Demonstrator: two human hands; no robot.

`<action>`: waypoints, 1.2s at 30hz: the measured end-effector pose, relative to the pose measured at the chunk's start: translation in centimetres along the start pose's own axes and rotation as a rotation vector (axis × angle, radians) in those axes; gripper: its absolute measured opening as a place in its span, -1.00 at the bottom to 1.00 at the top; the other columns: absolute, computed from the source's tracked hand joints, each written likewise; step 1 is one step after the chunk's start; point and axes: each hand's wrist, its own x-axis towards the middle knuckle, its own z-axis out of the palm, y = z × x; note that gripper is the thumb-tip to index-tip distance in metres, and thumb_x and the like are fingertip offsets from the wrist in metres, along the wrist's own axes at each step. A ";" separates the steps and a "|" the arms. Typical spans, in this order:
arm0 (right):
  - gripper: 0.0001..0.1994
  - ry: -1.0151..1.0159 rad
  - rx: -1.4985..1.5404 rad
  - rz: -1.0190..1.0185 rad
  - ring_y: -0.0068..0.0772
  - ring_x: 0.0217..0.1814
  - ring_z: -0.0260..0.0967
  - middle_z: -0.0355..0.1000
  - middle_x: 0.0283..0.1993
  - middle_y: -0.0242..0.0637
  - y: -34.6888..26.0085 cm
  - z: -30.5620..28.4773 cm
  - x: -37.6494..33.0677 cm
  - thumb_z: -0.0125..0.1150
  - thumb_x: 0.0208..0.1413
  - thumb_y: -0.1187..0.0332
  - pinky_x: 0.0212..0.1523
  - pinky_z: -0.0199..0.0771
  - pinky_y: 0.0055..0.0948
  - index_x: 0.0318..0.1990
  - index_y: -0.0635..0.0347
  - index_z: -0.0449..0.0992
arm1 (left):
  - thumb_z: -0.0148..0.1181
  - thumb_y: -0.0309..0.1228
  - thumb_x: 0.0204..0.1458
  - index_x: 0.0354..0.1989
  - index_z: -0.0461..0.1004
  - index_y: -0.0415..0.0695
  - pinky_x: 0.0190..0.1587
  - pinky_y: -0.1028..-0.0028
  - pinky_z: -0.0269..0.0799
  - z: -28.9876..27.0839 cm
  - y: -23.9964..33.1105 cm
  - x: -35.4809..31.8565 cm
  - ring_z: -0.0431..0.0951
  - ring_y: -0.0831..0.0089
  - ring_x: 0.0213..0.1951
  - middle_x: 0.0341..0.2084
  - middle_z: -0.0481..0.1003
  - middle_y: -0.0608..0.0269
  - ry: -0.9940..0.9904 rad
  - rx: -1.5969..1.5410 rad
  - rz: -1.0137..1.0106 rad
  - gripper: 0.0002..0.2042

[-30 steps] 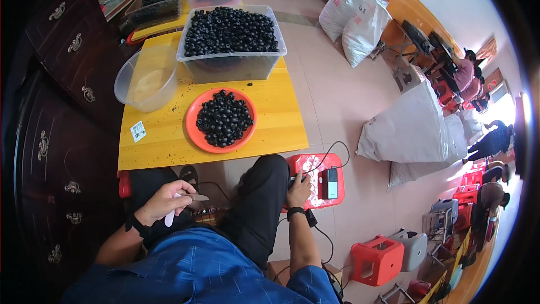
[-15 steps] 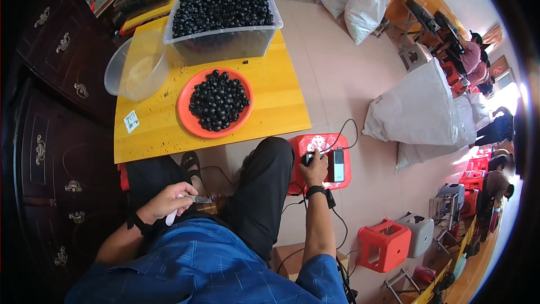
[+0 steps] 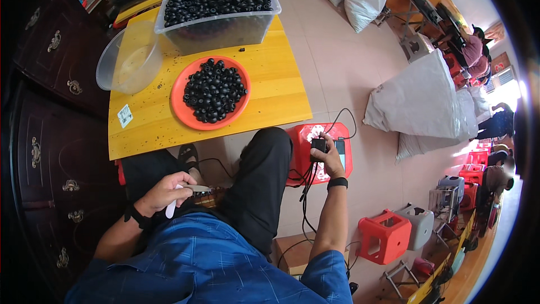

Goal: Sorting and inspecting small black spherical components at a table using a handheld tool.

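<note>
Head view: yellow table (image 3: 277,81), tiled floor (image 3: 332,65).

The left hand (image 3: 169,194) grips a pale-handled knife (image 3: 198,188); the right hand (image 3: 333,161) holds a black box (image 3: 319,149) over a red stool (image 3: 299,139).

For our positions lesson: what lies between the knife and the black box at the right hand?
From the knife, the head view shows mainly the bent, black-clad right leg, then a strip of red stool before the black box.

Pale-handled knife (image 3: 198,188) — small black box (image 3: 318,146)
</note>
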 end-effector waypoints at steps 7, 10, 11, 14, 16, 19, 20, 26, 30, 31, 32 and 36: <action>-0.12 -0.048 0.440 -0.169 -0.37 -0.01 0.39 0.37 0.00 -0.29 -0.7 -2.2 -1.3 0.48 -0.20 0.41 0.08 0.47 -0.36 0.36 0.17 0.15 | 0.32 -0.53 -0.03 -0.33 0.36 -0.14 -0.46 0.65 0.28 3.1 3.0 2.4 0.36 0.75 -0.50 -0.49 0.45 0.42 -0.020 0.174 0.110 -0.79; -0.08 -0.078 0.523 -0.224 -0.33 0.03 0.39 0.35 0.06 -0.25 -1.3 -2.6 -1.9 0.48 -0.20 0.35 0.10 0.47 -0.32 0.38 0.18 0.11 | 0.37 -0.58 -0.09 -0.47 0.26 -0.11 -0.45 0.62 0.30 4.1 2.7 3.7 0.37 0.73 -0.50 -0.55 0.43 0.41 0.002 0.313 0.225 -0.70; -0.06 -0.083 0.565 -0.258 -0.32 0.07 0.38 0.33 0.09 -0.23 -1.2 -2.9 -2.1 0.49 -0.21 0.32 0.10 0.47 -0.32 0.38 0.18 0.10 | 0.40 -0.58 -0.11 -0.49 0.23 -0.11 -0.45 0.63 0.32 4.7 2.9 4.0 0.39 0.70 -0.51 -0.59 0.41 0.42 0.002 0.364 0.251 -0.66; -0.03 -0.113 0.652 -0.304 -0.27 0.14 0.34 0.30 0.16 -0.21 -1.0 -3.4 -2.6 0.48 -0.21 0.30 0.16 0.41 -0.28 0.41 0.13 0.06 | 0.45 -0.56 -0.12 -0.52 0.19 -0.11 -0.47 0.62 0.32 6.4 4.3 4.8 0.40 0.72 -0.51 -0.65 0.35 0.42 -0.012 0.517 0.311 -0.60; -0.02 -0.108 0.755 -0.359 -0.22 0.20 0.31 0.30 0.21 -0.18 -0.3 -3.7 -2.6 0.48 -0.19 0.31 0.26 0.31 -0.22 0.43 0.08 0.03 | 0.43 -0.54 -0.08 -0.51 0.21 -0.12 -0.47 0.61 0.33 7.1 4.3 5.8 0.48 0.72 -0.49 -0.68 0.30 0.43 -0.032 0.660 0.462 -0.63; 0.00 -0.139 0.900 -0.421 -0.10 0.27 0.30 0.24 0.33 -0.12 1.5 -4.3 -2.5 0.46 -0.14 0.31 0.27 0.33 0.00 0.46 0.01 -0.05 | 0.42 -0.50 -0.06 -0.47 0.25 -0.13 -0.48 0.57 0.35 9.5 5.5 7.7 0.53 0.66 -0.51 -0.68 0.35 0.40 -0.034 0.578 0.481 -0.67; 0.00 -0.133 0.903 -0.420 -0.10 0.27 0.30 0.24 0.33 -0.12 2.0 -4.4 -2.5 0.46 -0.14 0.31 0.27 0.33 0.00 0.46 0.01 -0.05 | 0.38 -0.49 -0.02 -0.40 0.32 -0.16 -0.48 0.54 0.37 10.4 6.1 8.5 0.57 0.60 -0.51 -0.64 0.42 0.37 -0.040 0.600 0.446 -0.74; 0.05 -0.175 0.928 -0.445 -0.14 0.30 0.26 0.24 0.32 -0.09 1.0 -2.3 -3.0 0.50 -0.20 0.30 0.32 0.26 -0.14 0.45 0.13 -0.06 | 0.33 -0.36 0.06 -0.05 0.41 -0.29 -0.48 0.60 0.29 15.4 7.5 16.8 0.36 0.69 -0.54 -0.51 0.42 0.43 -0.149 0.435 0.481 -0.64; 0.05 -0.184 0.958 -0.489 -0.12 0.29 0.27 0.22 0.34 -0.07 0.7 -1.9 -3.5 0.50 -0.18 0.29 0.29 0.30 -0.12 0.46 0.14 -0.08 | 0.33 -0.25 0.06 -0.03 0.42 -0.27 -0.68 0.57 0.12 20.0 9.0 21.1 0.21 0.71 -0.69 -0.60 0.33 0.47 -0.249 0.220 0.141 -0.59; 0.05 -0.182 0.964 -0.494 -0.12 0.29 0.27 0.22 0.34 -0.06 0.6 -1.7 -3.5 0.50 -0.17 0.28 0.28 0.31 -0.12 0.46 0.14 -0.08 | 0.35 -0.23 0.05 -0.07 0.44 -0.23 -0.70 0.56 0.07 20.5 8.5 22.4 0.16 0.71 -0.72 -0.61 0.32 0.48 -0.214 0.153 0.055 -0.61; 0.04 -0.200 0.962 -0.503 -0.11 0.29 0.27 0.22 0.34 -0.06 0.5 -1.5 -3.6 0.50 -0.16 0.28 0.27 0.33 -0.12 0.46 0.14 -0.09 | 0.36 -0.20 0.04 -0.11 0.46 -0.20 -0.72 0.56 0.02 21.0 8.3 23.4 0.12 0.71 -0.75 -0.63 0.31 0.49 -0.180 0.087 -0.035 -0.62; 0.03 -0.179 0.978 -0.508 -0.11 0.29 0.27 0.23 0.34 -0.07 0.4 -1.1 -3.7 0.49 -0.15 0.27 0.28 0.32 -0.11 0.46 0.14 -0.08 | 0.41 -0.19 -0.01 -0.25 0.52 -0.11 -0.68 0.58 -0.04 22.8 7.6 25.7 0.11 0.72 -0.73 -0.65 0.30 0.51 -0.272 0.045 -0.099 -0.70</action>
